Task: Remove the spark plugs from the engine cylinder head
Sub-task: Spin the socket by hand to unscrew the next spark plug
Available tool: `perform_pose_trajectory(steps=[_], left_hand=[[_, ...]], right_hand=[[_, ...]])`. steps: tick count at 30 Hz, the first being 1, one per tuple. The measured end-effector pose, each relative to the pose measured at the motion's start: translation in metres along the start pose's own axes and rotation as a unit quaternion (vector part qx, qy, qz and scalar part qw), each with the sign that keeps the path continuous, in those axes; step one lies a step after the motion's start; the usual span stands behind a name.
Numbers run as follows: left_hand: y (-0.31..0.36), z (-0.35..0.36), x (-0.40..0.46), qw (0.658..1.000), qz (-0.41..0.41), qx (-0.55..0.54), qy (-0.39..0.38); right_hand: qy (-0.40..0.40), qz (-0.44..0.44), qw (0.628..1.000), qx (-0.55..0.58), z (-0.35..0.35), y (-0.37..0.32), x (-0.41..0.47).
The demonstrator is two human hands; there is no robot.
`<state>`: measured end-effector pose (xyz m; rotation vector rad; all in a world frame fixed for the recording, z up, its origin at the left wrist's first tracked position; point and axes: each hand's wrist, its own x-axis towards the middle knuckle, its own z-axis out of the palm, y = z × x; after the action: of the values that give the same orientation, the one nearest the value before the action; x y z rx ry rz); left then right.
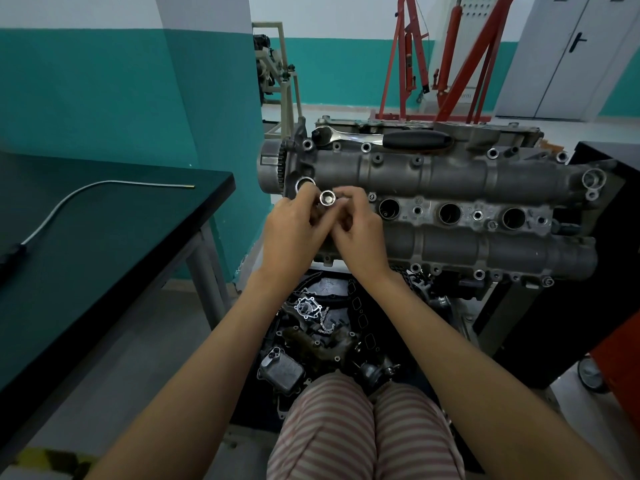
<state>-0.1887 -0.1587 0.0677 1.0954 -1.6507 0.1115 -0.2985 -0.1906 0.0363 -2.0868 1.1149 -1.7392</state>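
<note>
The grey engine cylinder head [450, 174] lies across the middle of the view, with three open spark plug wells [449, 213] showing in a row. At its left end my left hand [294, 230] and my right hand [356, 233] meet over the leftmost well, which they hide. Both hands pinch a shiny metal socket [327, 198], its open end facing up. A ratchet wrench [384, 137] with a black handle rests on the far edge of the head. No spark plug is visible.
A dark table [104, 237] stands at the left with a flexible pickup tool [86, 192] on it. Loose engine parts [311, 341] lie on the floor below the head. A red engine hoist [446, 57] stands behind. A black stand [606, 237] is at the right.
</note>
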Motion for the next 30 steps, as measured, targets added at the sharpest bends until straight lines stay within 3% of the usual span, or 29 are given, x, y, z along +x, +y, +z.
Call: perform_pose_trajectory(steps=[7, 15, 24, 30], left_hand=[[0.0017, -0.0060, -0.0004, 0.998, 0.054, 0.033, -0.013], [-0.0012, -0.0009, -0.0009, 0.999, 0.013, 0.036, 0.001], [-0.0008, -0.0032, -0.0010, 0.999, 0.040, 0.031, -0.002], [-0.0005, 0.0024, -0.0001, 1.000, 0.006, 0.026, 0.017]], right_hand=[[0.000, -0.035, 0.999, -0.016, -0.0008, -0.0003, 0.0005], [0.002, 0.001, 1.000, 0.011, 0.0011, 0.0006, -0.0001], [0.006, -0.042, 0.999, -0.002, 0.0008, 0.0036, 0.0015], [0.007, 0.001, 1.000, 0.015, 0.0019, 0.0017, 0.0009]])
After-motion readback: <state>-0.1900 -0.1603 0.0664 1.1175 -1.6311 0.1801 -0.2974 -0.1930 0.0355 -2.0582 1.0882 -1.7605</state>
